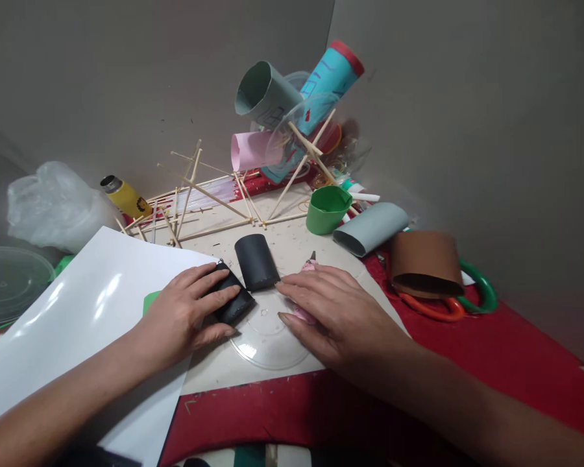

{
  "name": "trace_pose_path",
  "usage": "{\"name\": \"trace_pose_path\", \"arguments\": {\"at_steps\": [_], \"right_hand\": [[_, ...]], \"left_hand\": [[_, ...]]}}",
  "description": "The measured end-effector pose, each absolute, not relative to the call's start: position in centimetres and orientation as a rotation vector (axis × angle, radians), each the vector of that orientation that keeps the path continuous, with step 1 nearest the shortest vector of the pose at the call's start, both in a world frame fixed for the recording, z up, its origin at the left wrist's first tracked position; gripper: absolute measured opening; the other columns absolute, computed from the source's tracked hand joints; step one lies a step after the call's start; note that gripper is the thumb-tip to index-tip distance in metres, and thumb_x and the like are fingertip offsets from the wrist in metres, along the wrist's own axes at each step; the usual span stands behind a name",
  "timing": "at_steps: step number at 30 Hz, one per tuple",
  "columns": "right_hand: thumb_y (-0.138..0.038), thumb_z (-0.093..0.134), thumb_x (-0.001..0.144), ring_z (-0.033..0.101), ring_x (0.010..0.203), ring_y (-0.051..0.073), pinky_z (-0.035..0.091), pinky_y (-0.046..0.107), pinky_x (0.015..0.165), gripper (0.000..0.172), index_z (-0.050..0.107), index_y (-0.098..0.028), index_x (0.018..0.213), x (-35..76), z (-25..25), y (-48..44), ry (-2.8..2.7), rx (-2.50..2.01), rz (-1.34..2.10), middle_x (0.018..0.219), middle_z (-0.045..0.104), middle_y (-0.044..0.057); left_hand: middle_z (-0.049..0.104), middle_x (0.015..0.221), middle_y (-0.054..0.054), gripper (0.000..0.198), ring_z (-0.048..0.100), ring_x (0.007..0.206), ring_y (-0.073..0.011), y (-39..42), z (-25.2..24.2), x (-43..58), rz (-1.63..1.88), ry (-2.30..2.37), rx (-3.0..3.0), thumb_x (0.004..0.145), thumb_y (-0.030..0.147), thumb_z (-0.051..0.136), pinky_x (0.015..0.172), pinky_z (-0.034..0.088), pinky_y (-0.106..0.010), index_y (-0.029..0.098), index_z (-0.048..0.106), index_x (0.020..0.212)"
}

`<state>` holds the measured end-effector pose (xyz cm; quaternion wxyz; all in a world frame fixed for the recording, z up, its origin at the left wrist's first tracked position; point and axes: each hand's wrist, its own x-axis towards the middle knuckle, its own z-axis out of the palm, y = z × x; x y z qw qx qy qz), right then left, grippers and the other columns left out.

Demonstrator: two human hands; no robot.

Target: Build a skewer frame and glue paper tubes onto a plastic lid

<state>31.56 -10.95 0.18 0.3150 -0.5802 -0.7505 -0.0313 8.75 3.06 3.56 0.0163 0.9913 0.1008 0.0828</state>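
Note:
My left hand (187,311) lies over a dark, boxy black piece (234,303), its fingers across the top and its thumb along the near side. Just right of that piece stands a black paper tube (255,261), partly on a clear round plastic lid (264,347). My right hand (331,310) is open, fingers stretched out, with the fingertips close to the tube's near end. Whether they touch it I cannot tell. Under this hand shows a pink tool (302,316) with a dark grey tip, mostly hidden.
Behind are a stick frame (219,198), a green paper ring (328,211) and grey tube (371,228). At right, a brown tube (425,263) lies by orange-handled scissors (438,310). White sheet (92,305), plastic bag (58,204) and yellow bottle (125,196) are left.

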Motion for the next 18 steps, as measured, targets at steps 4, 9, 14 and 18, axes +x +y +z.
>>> {"name": "trace_pose_path", "arguments": {"at_steps": [4,9,14,18], "right_hand": [[-0.026,0.049,0.093,0.063,0.102,0.03,0.042,0.053,0.097,0.027,0.065,-0.01,0.109,31.4,-0.1,-10.9,-1.987,-1.544,-0.048,0.107,0.071,0.014],[-0.025,0.049,0.093,0.063,0.101,0.03,0.042,0.053,0.097,0.026,0.065,-0.01,0.108,31.3,0.0,-10.9,-2.006,-1.541,-0.031,0.108,0.071,0.014],[-0.027,0.051,0.092,0.063,0.098,0.03,0.047,0.049,0.09,0.028,0.066,-0.009,0.106,31.8,1.2,-10.9,-1.959,-1.535,-0.068,0.105,0.071,0.015],[-0.027,0.05,0.091,0.064,0.095,0.03,0.05,0.048,0.085,0.028,0.066,-0.009,0.106,31.8,2.5,-10.7,-1.992,-1.538,-0.069,0.104,0.071,0.016]], "left_hand": [[0.055,0.136,-0.012,0.05,0.045,0.129,-0.0316,3.2,3.9,9.0,0.199,0.344,3.06,0.087,0.047,0.058,0.102,0.045,-0.05,0.02,0.057,0.129],[0.054,0.137,-0.012,0.05,0.045,0.13,-0.0321,3.2,4.2,9.3,0.142,0.365,3.035,0.087,0.046,0.058,0.103,0.042,-0.051,0.021,0.056,0.131],[0.046,0.144,-0.016,0.06,0.041,0.132,-0.034,2.4,4.1,8.8,0.153,0.414,3.064,0.086,0.047,0.058,0.105,0.039,-0.054,0.019,0.047,0.139],[0.04,0.146,-0.02,0.065,0.038,0.133,-0.0356,1.1,4.7,7.8,0.255,0.44,3.101,0.086,0.045,0.06,0.103,0.041,-0.053,0.016,0.042,0.14]]}}
